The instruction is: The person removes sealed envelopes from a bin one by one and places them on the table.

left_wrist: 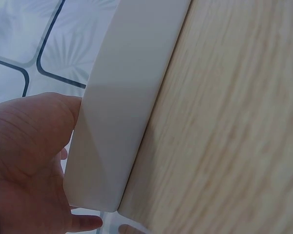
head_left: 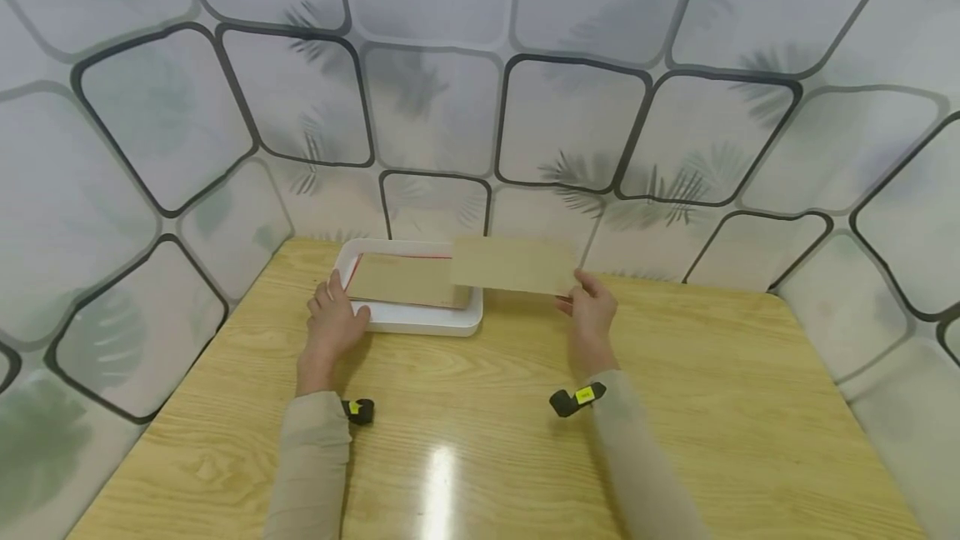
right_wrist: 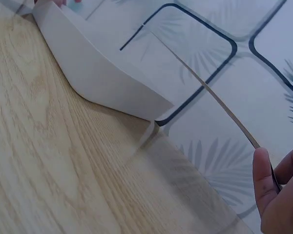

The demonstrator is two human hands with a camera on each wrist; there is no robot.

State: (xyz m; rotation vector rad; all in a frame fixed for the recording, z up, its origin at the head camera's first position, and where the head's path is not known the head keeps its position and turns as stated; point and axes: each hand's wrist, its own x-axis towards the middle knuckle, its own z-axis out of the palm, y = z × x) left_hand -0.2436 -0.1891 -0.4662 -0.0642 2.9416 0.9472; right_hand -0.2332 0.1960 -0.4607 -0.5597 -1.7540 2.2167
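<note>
My left hand (head_left: 333, 325) grips the near left corner of a white tray (head_left: 423, 323), its thumb at the rim and the other fingers round the end wall (left_wrist: 119, 97). Inside the tray lies a flat brown kraft-paper piece (head_left: 405, 279) with a thin red edge showing beneath it. To the right, my right hand (head_left: 592, 317) pinches the near right corner of another flat kraft-paper piece (head_left: 517, 263). That piece is raised over the table, its left end overlapping the tray's right end. Edge-on in the right wrist view, the held piece (right_wrist: 219, 100) looks thin and stiff.
The wooden table (head_left: 465, 407) carries the tray near its back edge. Behind it and at both sides hang patterned panels (head_left: 435, 107), close to the tray's far side. Black wrist cameras (head_left: 577, 398) sit on both sleeves.
</note>
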